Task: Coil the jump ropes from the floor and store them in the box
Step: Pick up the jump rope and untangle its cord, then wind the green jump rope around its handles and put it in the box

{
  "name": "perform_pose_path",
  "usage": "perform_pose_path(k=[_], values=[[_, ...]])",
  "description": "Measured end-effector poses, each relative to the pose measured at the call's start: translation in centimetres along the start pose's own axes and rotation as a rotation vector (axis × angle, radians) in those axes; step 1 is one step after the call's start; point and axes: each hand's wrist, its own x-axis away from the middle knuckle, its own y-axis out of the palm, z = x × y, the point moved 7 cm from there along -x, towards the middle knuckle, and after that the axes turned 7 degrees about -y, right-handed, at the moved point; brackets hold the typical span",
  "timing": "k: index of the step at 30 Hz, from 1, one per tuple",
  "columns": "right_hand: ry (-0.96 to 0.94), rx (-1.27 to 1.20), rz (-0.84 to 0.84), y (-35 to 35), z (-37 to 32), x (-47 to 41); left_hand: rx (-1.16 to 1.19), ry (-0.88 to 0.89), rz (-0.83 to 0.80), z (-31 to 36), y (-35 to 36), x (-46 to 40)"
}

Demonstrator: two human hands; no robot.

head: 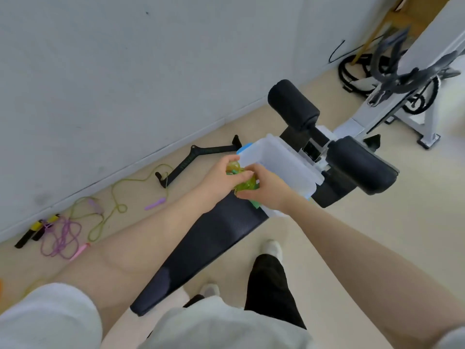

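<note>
Box (281,162) on bench (211,243); ropes (63,235) on floor (352,235).

Coiled green rope (245,182) bunched tight between my left hand (218,182) and right hand (266,188), both gripping it, translucent green handles showing; teal bit in bundle, probably strap, too blurred to tell. Bundle sits just at near corner of box (281,162): clear plastic, open, blue trim, resting on bench. On floor by wall: olive-green rope (118,195) uncoiled, loose loops, lilac handles; purple rope (63,235) tangled, pink handle; pair of black-yellow handles (34,231) side by side, touching purple tangle.
</note>
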Motion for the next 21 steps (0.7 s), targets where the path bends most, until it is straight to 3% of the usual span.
perform_pose_path(k=[5,12,18,21], values=[[0.074,0.116,-0.056,-4.8,6.8,-7.8,-0.023,-0.104,0.024,-0.2,3.0,-8.7],[0.346,0.077,-0.250,-4.6,19.9,-17.1,-0.022,-0.350,0.178,-3.7,5.4,-17.9],[0.429,0.111,-0.377,-1.1,27.8,-22.0,-0.047,-0.449,0.420,-8.9,4.1,-22.7],[0.348,0.112,-0.504,0.7,28.0,-22.7,-0.084,-0.482,0.611,-11.5,3.3,-22.9]])
